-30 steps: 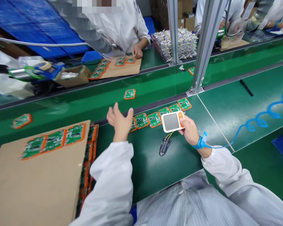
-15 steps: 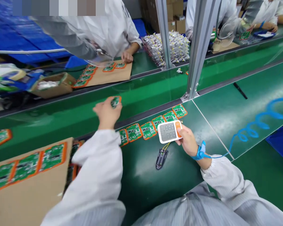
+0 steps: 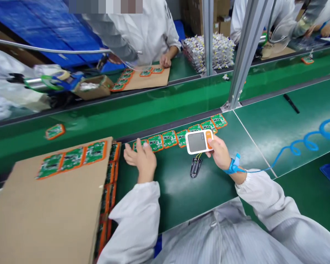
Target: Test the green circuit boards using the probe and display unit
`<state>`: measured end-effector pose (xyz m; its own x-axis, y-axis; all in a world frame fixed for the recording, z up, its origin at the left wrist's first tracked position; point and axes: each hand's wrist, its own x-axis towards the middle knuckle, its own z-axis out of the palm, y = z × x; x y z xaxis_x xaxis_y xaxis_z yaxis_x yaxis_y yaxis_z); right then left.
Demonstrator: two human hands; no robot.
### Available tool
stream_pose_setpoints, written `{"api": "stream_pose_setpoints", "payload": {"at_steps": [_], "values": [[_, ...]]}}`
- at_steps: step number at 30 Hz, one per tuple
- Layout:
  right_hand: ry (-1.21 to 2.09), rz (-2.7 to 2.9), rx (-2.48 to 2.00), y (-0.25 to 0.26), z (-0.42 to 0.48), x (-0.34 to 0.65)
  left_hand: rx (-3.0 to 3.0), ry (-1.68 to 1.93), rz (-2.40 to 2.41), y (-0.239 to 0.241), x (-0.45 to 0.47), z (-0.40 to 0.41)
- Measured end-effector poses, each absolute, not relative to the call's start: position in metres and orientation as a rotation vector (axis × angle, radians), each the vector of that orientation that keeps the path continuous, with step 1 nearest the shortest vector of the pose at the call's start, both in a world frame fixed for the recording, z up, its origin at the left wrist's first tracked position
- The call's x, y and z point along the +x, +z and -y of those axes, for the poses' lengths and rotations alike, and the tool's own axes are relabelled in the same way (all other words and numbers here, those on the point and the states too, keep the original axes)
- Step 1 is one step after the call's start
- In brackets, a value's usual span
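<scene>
My left hand (image 3: 141, 158) is held over the near edge of the row of boards, fingers spread and nothing in them. Just behind its fingertips begins a slanting row of green circuit boards (image 3: 169, 138) with orange rims. My right hand (image 3: 220, 151) grips a white handheld display unit (image 3: 197, 142), its thumb on the orange button area. The grey screen is mostly blank, with a small digit near its right side. Yellow wires run from the unit down to a dark battery holder (image 3: 195, 167) lying on the green bench. The unit partly covers the row.
At left, a cardboard sheet (image 3: 63, 205) bears three boards above stacked ones (image 3: 110, 183). Another board (image 3: 55, 131) lies on the green belt (image 3: 159, 110). A metal post (image 3: 246, 55) stands behind. A blue coiled wrist cord (image 3: 299, 146) and black pen (image 3: 291, 103) lie right. Co-workers sit opposite.
My left hand has come back from over the belt and no longer holds the circuit board. The screen has gone from full digits to nearly blank. The view has turned left.
</scene>
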<state>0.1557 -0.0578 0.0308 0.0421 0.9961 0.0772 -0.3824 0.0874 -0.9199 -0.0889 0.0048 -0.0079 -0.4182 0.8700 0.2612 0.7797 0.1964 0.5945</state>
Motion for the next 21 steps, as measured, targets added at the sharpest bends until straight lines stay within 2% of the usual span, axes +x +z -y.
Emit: {"api": "stream_pose_setpoints", "payload": {"at_steps": [3, 5, 7, 10, 16, 21], "values": [[1.306, 0.976, -0.891, 0.030, 0.053, 0.148, 1.733, 1.324, -1.693, 0.009, -0.047, 0.024], [1.320, 0.992, -0.911, 0.026, 0.048, 0.143, 1.626, 1.285, -1.246, 0.018, -0.021, 0.042], [1.326, 1.004, -0.939, 0.021, 0.044, 0.139, 1.485, 1.224, -1.031, 0.023, -0.003, 0.051], [1.354, 1.028, -0.963, 0.015, 0.041, 0.138, 1.347, 1.223, -0.976, 0.022, 0.006, 0.050], [1.622, 1.136, -0.854, 0.018, 0.042, 0.147, 1.276, 1.252, -1.011, 0.016, -0.003, 0.045], [1.600, 1.152, -0.838, 0.019, 0.044, 0.149, 1.277, 1.261, -0.986, 0.019, -0.002, 0.049]]}}
